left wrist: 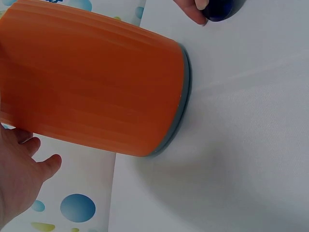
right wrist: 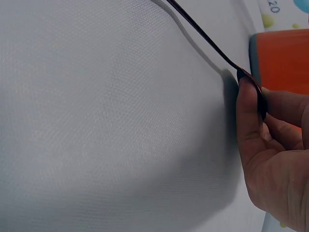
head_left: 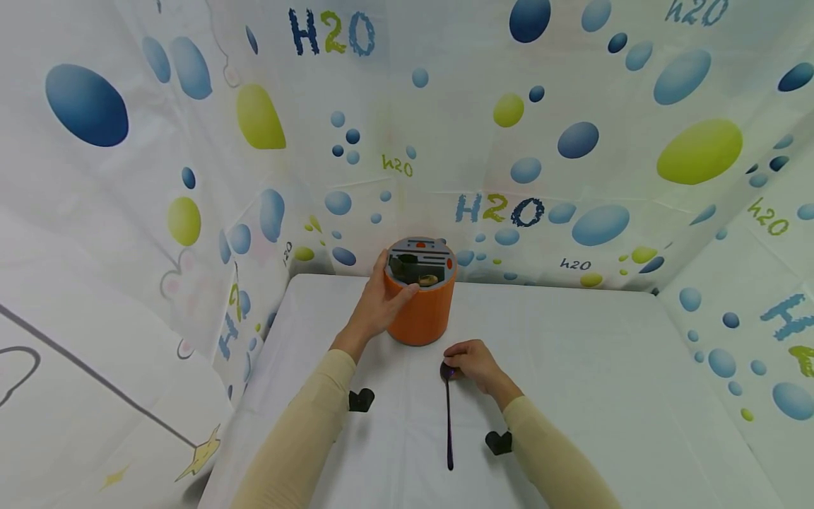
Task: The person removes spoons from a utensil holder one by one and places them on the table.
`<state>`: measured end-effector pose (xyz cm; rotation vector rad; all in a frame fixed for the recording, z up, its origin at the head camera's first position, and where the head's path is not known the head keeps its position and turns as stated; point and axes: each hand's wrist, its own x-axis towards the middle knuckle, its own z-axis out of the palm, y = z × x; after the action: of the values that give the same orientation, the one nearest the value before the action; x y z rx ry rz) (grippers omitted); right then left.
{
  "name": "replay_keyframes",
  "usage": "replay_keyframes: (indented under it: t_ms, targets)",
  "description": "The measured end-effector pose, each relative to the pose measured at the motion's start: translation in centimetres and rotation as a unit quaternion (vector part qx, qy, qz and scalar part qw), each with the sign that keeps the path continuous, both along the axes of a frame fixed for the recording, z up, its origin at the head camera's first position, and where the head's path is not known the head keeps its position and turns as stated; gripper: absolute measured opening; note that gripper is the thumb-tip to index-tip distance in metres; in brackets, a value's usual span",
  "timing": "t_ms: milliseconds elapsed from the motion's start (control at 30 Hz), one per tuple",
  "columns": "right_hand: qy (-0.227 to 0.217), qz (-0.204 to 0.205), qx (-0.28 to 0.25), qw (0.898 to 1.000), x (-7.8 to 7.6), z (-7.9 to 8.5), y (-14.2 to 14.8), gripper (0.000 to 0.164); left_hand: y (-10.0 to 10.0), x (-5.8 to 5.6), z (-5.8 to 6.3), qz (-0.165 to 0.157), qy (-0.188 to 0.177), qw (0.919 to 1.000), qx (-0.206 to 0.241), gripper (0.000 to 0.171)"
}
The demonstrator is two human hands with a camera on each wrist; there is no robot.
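Observation:
An orange canister [head_left: 420, 314] with a grey rim at its base stands near the far edge of the table. Its grey top [head_left: 421, 263] bears dark shapes, orange marks and a tan patch. My left hand [head_left: 376, 300] grips the canister's upper left side, thumb lying across the front by the top. In front of it, my right hand [head_left: 475, 364] pinches the bowl of a dark, long-handled spoon [head_left: 449, 424] between thumb and fingers. The spoon's thin handle points toward me, and the right wrist view shows the bowl [right wrist: 262, 102] between the fingertips with a shadow on the cloth.
White cloth covers the table [head_left: 572, 367]. Behind it hangs a white curtain [head_left: 439, 141] printed with blue and green spots and lettering, reaching round both sides. Dark heart shapes [head_left: 499, 443] show beside both forearms.

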<state>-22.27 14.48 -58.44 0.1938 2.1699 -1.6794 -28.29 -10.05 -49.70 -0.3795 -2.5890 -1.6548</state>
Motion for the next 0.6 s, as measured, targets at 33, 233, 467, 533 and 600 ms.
replay_keyframes:
  t_ms: [33,233,467,533,600]
  targets:
    - [0.000,-0.001,0.006,1.000,0.01,0.09,-0.05,0.019,0.02,0.00,0.01,0.001,0.000,1.0000,-0.001,0.098]
    - [0.002,0.003,0.036,0.999,0.06,0.40,-0.09,0.017,0.05,0.02,-0.01,-0.001,0.004,1.0000,-0.003,0.099]
    - [0.012,0.013,0.083,0.996,0.19,0.51,0.11,0.012,-0.05,0.14,0.10,0.004,-0.007,0.9999,-0.008,0.098]
    - [0.020,0.018,0.095,0.995,0.27,0.55,0.17,0.012,-0.07,0.18,0.14,0.004,-0.009,0.9999,-0.010,0.097]
    - [0.029,0.021,0.107,0.994,0.34,0.58,0.21,0.012,-0.07,0.19,0.10,0.004,-0.009,0.9999,-0.009,0.097]
